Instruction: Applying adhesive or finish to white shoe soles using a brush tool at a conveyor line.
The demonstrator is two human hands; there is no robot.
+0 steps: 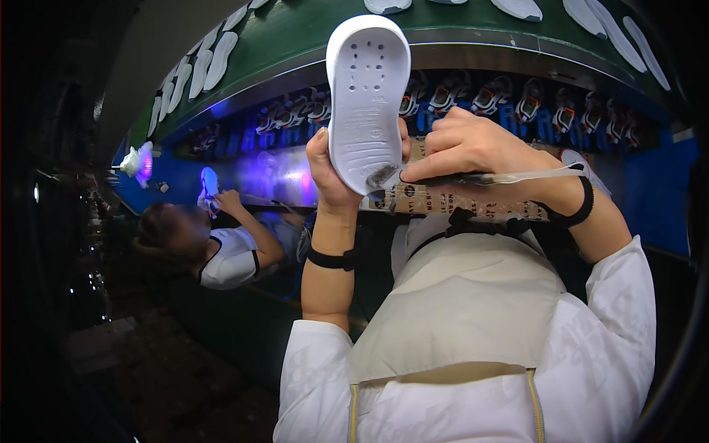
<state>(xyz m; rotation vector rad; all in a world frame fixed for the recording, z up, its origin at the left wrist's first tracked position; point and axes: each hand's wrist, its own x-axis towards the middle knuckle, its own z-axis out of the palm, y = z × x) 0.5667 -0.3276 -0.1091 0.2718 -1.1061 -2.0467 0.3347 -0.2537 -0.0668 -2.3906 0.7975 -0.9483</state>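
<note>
Upright in front of me stands a white shoe sole (367,111), with rows of small holes in its upper part. My left hand (336,173) grips its lower sides, thumb on the left edge and fingertips showing at the right edge. My right hand (473,151) is closed around a slim brush (473,179) with a dark handle, its index finger stretched along it. The dark bristles lie against the sole's near end. A translucent tube (535,176) runs from the handle toward my right wrist.
A green conveyor (288,55) arches across the back, carrying several white soles (220,59). Shoe uppers (491,94) line the shelf below it. Printed brown cardboard (413,198) covers the bench edge. At left, a co-worker (236,255) handles a blue-lit sole (210,181) near a purple lamp (140,164).
</note>
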